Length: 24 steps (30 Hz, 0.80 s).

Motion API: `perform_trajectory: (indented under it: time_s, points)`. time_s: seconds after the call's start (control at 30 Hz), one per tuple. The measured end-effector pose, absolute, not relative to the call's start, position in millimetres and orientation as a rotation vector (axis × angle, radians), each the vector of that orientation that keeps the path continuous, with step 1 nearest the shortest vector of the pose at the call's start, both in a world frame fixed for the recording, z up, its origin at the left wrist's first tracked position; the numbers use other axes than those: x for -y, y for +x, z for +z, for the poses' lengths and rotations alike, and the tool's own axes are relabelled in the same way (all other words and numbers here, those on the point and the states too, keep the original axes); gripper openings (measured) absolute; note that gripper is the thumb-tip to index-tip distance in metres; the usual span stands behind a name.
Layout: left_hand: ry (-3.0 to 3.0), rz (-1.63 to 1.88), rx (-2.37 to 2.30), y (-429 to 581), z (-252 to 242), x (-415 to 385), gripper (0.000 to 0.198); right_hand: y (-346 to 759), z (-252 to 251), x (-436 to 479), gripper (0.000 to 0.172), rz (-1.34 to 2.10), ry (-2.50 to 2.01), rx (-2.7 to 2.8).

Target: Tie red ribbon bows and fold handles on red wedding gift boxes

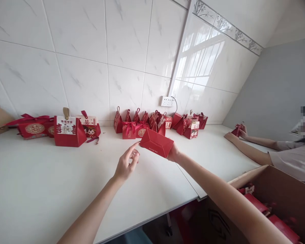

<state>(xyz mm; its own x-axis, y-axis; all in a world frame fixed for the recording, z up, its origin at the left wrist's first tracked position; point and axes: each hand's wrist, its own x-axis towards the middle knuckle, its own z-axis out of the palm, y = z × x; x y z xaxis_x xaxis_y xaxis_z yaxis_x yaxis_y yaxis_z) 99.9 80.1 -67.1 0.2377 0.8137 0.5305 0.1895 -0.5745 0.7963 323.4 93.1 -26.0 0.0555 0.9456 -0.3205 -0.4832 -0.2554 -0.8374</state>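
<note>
White table (40, 176), red box (156, 143) clasped by mostly hidden right hand (173, 154), left hand (125, 164) half-open, empty, beside it.

Left arm: enters from below and runs up over the worktop (40, 176), forearm bare, wrist straight. Left hand (125, 166): raised above the middle of the worktop, index finger extended, the other fingers loosely curled, grasping nothing. Right arm: comes in from the right, crossing the worktop's front edge. Right hand (173, 154): largely hidden, it grips a red box (156, 143) from behind, clear of the surface.
</note>
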Motion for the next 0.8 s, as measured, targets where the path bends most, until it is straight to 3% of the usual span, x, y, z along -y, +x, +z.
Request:
perform_trajectory:
  time_s: [0.17, 0.37, 0.57, 0.8]
  points:
    - [2.220, 1.155, -1.040, 96.9, -78.4, -90.7, 0.037, 390.5, 21.2, -46.2, 0.018, 1.315, -1.193, 0.618]
    - [2.310, 0.950, -1.164, 106.6, -78.8, -91.3, 0.031, 496.3, 50.8, 60.6, 0.012, 0.780, -1.252, 0.483]
    - [2.424, 0.790, -1.116, 116.2, -84.8, -90.3, 0.031, 566.4, 17.7, 165.0, 0.013, 0.320, -1.344, 0.223]
    - [2.615, 0.909, -1.051, 112.6, -101.1, -101.3, 0.032, 604.8, -28.2, 220.1, 0.006, 0.133, -1.317, -0.095]
